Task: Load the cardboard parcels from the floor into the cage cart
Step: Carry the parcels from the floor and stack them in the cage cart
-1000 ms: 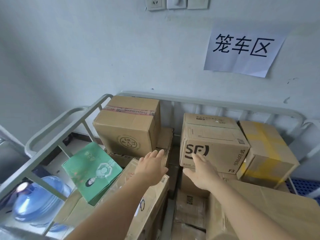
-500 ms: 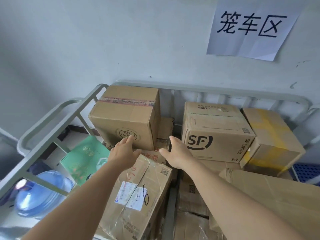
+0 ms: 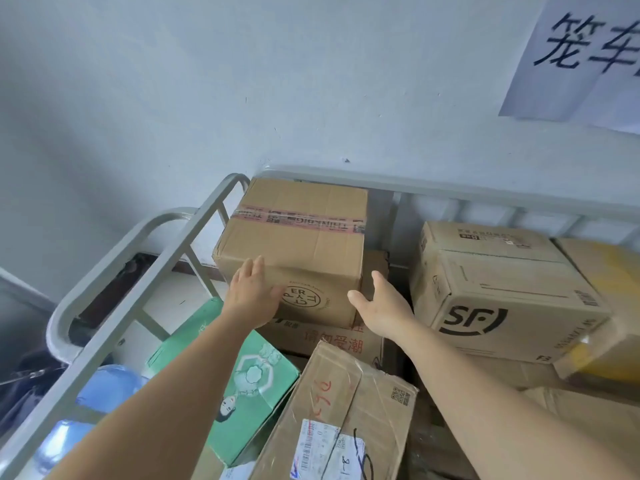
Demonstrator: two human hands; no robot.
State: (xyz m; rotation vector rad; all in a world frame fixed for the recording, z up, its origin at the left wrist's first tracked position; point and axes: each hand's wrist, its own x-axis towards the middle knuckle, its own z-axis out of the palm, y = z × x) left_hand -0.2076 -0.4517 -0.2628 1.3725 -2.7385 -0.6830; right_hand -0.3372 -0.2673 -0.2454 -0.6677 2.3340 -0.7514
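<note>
Two spread hands, left hand [image 3: 251,296] and right hand [image 3: 379,304], flank the stiff taped box [image 3: 298,244]; looks bulky, best gripped low at its side corners.

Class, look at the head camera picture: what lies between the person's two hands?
The front face of the taped cardboard box, with its round stamp, lies between the left hand and right hand in the head view.

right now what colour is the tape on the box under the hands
Pinkish-red with dark print, across the box's top; head view.
</note>
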